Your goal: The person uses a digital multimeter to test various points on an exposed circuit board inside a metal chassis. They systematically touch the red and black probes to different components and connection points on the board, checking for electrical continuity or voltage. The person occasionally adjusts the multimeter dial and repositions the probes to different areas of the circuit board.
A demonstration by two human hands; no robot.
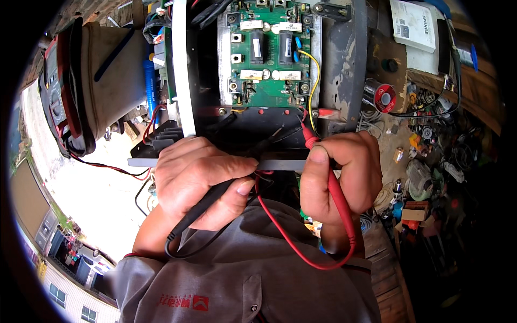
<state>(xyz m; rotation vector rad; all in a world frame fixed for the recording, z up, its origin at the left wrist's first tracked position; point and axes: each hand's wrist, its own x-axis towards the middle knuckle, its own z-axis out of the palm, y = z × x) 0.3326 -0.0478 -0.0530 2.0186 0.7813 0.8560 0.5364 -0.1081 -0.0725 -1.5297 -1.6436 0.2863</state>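
Observation:
My left hand (pixel 196 183) grips a black test probe (pixel 207 204), slanted up and right beside a grey metal edge (pixel 283 164). My right hand (pixel 342 180) holds a red test probe (pixel 336 196), its tip pointing up near the lower right of a green circuit board (pixel 272 94) inside a metal housing (pixel 336 75). Whether either tip touches anything is unclear. Black and red leads loop below my hands. A yellow wire (pixel 318 75) runs down the board's right side.
A multimeter (pixel 56 97) stands at the left beside a tan case (pixel 105 81). A solder spool (pixel 383 98) and white box (pixel 413 27) lie at upper right on a wooden surface (pixel 463 91). Cluttered tools and cables cover the ground at right.

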